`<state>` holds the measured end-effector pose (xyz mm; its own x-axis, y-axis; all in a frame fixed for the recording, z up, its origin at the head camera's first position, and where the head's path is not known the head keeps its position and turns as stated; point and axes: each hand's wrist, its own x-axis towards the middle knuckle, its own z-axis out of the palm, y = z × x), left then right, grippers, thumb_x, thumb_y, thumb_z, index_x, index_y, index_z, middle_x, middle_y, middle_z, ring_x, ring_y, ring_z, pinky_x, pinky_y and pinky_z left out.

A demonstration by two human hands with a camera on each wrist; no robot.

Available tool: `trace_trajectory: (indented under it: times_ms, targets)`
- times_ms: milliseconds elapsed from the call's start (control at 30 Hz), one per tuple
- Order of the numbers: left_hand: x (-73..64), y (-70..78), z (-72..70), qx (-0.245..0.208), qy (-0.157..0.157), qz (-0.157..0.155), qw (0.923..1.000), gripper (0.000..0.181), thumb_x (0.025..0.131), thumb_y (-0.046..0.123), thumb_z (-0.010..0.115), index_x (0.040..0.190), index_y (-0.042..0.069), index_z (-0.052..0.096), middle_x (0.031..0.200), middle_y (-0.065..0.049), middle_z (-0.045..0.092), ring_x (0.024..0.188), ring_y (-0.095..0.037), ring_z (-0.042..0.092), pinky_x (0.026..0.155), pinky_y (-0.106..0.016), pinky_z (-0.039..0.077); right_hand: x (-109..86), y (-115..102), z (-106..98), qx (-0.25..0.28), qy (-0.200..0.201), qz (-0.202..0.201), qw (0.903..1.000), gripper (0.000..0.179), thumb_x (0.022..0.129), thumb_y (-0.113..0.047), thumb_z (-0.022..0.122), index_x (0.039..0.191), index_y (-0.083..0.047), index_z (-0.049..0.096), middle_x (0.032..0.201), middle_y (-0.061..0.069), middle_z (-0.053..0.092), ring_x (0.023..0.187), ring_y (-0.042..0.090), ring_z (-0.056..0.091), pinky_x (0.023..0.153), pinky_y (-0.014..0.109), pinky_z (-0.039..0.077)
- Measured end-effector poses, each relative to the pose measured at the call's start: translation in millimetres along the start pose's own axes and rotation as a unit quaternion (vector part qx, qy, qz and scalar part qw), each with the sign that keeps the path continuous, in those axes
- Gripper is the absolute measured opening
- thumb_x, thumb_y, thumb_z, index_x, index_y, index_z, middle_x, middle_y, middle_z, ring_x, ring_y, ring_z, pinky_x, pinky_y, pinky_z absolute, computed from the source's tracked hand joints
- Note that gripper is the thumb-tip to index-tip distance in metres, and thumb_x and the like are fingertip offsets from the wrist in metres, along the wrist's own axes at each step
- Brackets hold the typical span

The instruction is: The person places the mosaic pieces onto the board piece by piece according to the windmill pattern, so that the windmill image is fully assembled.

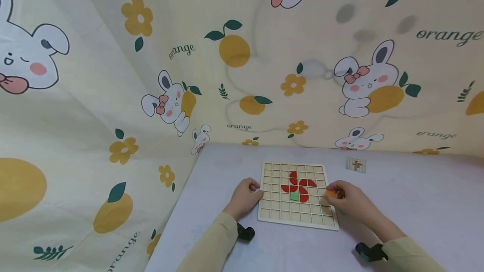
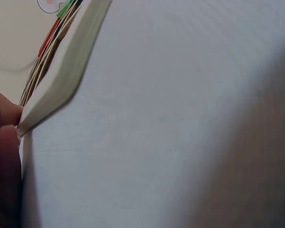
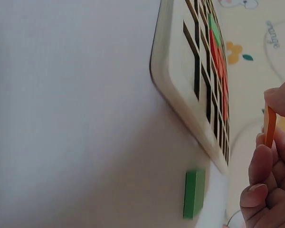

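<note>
A pale square grid board (image 1: 274, 214) lies on the table, with several red rounded pieces (image 1: 303, 194) set in a pinwheel at its middle. One light green square piece (image 1: 294, 196) sits among them. My left hand (image 1: 243, 196) grips the board's left edge, fingertips and thumb right at the rim in the left wrist view. Over the board's right edge, my right hand (image 1: 353, 202) pinches a thin orange piece (image 3: 270, 126) between thumb and fingers. A green block (image 3: 194, 194) lies on the table beside the board in the right wrist view; the hand hides it in the head view.
A small card (image 1: 356, 165) printed with a red pinwheel on a grid lies behind the board, to the right. The pale table (image 1: 295, 249) meets a cloth wall (image 1: 321, 108) with rabbits and oranges at the back and left. Black wrist straps show below both hands.
</note>
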<state>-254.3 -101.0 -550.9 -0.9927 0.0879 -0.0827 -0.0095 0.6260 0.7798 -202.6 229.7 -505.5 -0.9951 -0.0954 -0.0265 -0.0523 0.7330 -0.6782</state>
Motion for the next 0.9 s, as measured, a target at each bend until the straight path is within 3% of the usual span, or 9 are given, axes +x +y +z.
trace_trajectory:
  times_ms: [400, 900]
  targets:
    - [-1.5, 0.1, -0.9, -0.001, -0.001, 0.005, 1.0, 0.021, 0.085, 0.03, 0.072, 0.097, 0.02, 0.058, 0.091, 0.002, 0.052, 0.078, -0.015, 0.049, 0.067, -0.031, 0.042, 9.1, -16, 15, 0.018, 0.004, -0.025, 0.9995, 0.035, 0.087, -0.029, 0.073, 0.111, -0.005, 0.064, 0.09, 0.003, 0.055, 0.082, 0.021, 0.048, 0.061, 0.028, 0.043]
    - [-1.2, 1.2, -1.0, -0.003, -0.002, -0.001, 1.0, 0.022, 0.085, 0.03, 0.072, 0.098, 0.019, 0.058, 0.091, 0.001, 0.052, 0.078, -0.015, 0.049, 0.067, -0.031, 0.043, 25.1, -23, 48, -0.014, -0.018, -0.002, 0.9997, 0.029, 0.086, -0.028, 0.074, 0.106, -0.01, 0.065, 0.087, 0.0, 0.056, 0.08, 0.018, 0.05, 0.069, 0.032, 0.045]
